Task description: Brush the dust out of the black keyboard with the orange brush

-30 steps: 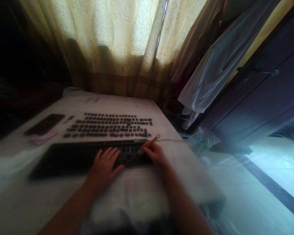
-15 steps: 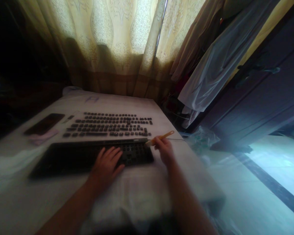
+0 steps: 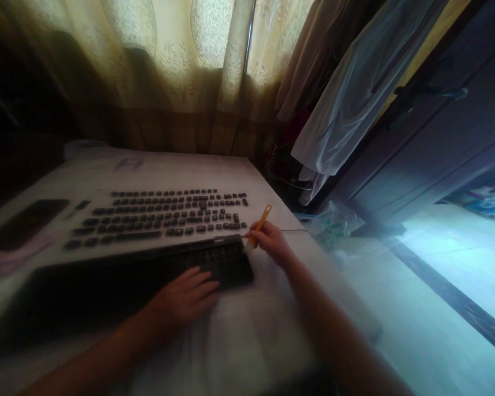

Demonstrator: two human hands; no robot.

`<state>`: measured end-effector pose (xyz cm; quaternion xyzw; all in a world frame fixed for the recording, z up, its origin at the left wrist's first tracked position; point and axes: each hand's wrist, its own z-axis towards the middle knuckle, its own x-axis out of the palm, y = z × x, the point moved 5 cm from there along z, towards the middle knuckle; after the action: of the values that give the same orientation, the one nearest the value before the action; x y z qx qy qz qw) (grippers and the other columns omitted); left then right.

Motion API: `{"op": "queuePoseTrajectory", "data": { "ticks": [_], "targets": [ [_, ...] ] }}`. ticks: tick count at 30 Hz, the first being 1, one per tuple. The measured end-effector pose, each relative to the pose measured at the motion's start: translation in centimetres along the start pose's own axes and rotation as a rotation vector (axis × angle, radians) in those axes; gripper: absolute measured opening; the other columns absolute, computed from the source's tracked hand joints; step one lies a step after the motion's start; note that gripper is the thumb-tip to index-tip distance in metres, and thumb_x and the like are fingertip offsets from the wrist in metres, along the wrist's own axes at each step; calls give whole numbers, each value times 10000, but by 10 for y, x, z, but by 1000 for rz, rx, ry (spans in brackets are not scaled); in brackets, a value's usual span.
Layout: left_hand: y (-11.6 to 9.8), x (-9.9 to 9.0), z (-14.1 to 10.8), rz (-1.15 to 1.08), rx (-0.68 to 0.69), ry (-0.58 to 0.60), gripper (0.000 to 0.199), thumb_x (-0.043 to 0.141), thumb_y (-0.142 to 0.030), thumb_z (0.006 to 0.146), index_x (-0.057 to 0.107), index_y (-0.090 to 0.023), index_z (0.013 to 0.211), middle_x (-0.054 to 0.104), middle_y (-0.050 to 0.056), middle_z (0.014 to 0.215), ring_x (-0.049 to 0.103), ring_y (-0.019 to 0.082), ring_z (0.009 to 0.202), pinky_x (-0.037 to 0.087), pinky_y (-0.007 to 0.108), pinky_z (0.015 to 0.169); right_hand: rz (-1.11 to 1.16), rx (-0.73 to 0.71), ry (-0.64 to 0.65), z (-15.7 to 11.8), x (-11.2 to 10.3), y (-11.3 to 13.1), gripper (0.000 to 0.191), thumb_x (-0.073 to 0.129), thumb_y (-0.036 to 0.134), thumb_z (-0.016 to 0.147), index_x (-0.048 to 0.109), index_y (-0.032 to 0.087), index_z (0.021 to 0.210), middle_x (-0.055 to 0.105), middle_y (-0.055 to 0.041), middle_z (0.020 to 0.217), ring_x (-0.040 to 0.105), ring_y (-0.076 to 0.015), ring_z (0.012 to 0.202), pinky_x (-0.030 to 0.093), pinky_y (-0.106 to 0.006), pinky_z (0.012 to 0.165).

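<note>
A black keyboard base (image 3: 107, 280) with its keycaps off lies across the table in front of me. My left hand (image 3: 190, 294) rests on its near edge, fingers stretched out and slightly apart. Between the fingers of my right hand (image 3: 268, 240) is a brush (image 3: 264, 218) with a yellow-orange handle and pale bristles. The bristles sit at the keyboard's upper right corner; whether they touch it I cannot tell. Behind the base, the loose black keycaps (image 3: 148, 216) are laid out in rows.
A dark phone (image 3: 27, 220) and a pink cloth (image 3: 20, 253) lie at the left of the white-covered table (image 3: 181, 170). A cable runs off the right edge. Beyond are a clear plastic bag (image 3: 334, 223), hanging clothes (image 3: 334, 121) and a curtain (image 3: 173, 60).
The brush has turned more upright, its bristles now at the keyboard's right corner. My left hand has shifted slightly right and nearer to me along the base. The view has swung somewhat.
</note>
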<state>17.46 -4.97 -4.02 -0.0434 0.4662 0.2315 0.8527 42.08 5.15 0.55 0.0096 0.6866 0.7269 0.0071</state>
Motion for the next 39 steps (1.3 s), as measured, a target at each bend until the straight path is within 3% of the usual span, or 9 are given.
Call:
{"op": "queuePoseTrajectory", "data": {
  "ticks": [5, 12, 17, 20, 26, 30, 33, 36, 39],
  "targets": [
    [-3, -5, 13, -49, -28, -43, 321, 420, -157, 991, 675, -263, 1157, 707, -6, 1270, 581, 192, 1258, 375, 437, 1159, 23, -9, -47, 6, 1, -5, 218, 685, 343, 666, 581, 214, 806, 698, 14, 646, 559, -115, 500, 448, -241, 479],
    [-3, -9, 17, -83, -131, -88, 333, 386, -194, 1020, 693, -277, 1117, 725, -39, 1228, 591, 168, 1235, 306, 424, 1202, -2, -58, -125, -9, -2, -9, 207, 685, 331, 713, 576, 231, 858, 700, 5, 693, 587, -137, 532, 455, -243, 468],
    [-2, -8, 15, -97, -129, 7, 421, 321, -162, 1022, 690, -304, 1165, 703, -52, 1282, 567, 166, 1278, 258, 429, 1233, -458, -401, -69, -27, 8, 15, 49, 609, 203, 823, 621, 229, 862, 688, -8, 693, 548, -119, 486, 442, -250, 479],
    [-1, -8, 13, -115, -113, 25, 446, 321, -126, 1004, 680, -302, 1202, 679, -51, 1328, 536, 177, 1320, 259, 440, 1236, -588, -498, 34, -30, 15, 18, 85, 574, 174, 831, 635, 224, 863, 659, -3, 657, 538, -122, 482, 429, -244, 470],
    [5, -13, 16, -121, -106, 45, 462, 322, -116, 994, 679, -309, 1216, 684, -59, 1322, 523, 183, 1335, 218, 444, 1251, -540, -307, 158, -23, 8, 6, 85, 581, 187, 826, 655, 209, 862, 621, 21, 610, 518, -119, 484, 427, -232, 490],
    [3, -15, 21, -82, 48, 169, 433, 359, -150, 999, 648, -292, 1289, 650, -41, 1375, 568, 188, 1279, 202, 421, 1252, -444, -166, 246, -20, 5, 2, 79, 593, 200, 812, 665, 205, 845, 657, 12, 647, 564, -128, 528, 443, -238, 524],
    [5, -17, 20, -123, -52, 124, 456, 312, -135, 1011, 667, -288, 1254, 661, -34, 1359, 543, 194, 1313, 189, 444, 1254, -375, -82, 298, -20, 6, 0, 78, 605, 196, 789, 666, 203, 836, 663, 12, 653, 585, -134, 550, 448, -237, 534],
    [1, -15, 18, -139, -89, 157, 439, 337, -132, 1010, 657, -298, 1260, 645, -37, 1383, 525, 193, 1339, 269, 449, 1233, -266, 8, 342, -20, 8, -3, 66, 634, 206, 777, 664, 202, 836, 664, 14, 646, 595, -134, 555, 457, -236, 533],
    [0, -15, 17, -131, -90, 166, 421, 363, -129, 1007, 649, -296, 1267, 646, -39, 1384, 525, 191, 1342, 294, 446, 1227, -94, 37, 291, -18, 5, -5, 64, 663, 252, 792, 653, 208, 837, 687, 0, 693, 608, -133, 568, 484, -238, 533]
  ]
}}
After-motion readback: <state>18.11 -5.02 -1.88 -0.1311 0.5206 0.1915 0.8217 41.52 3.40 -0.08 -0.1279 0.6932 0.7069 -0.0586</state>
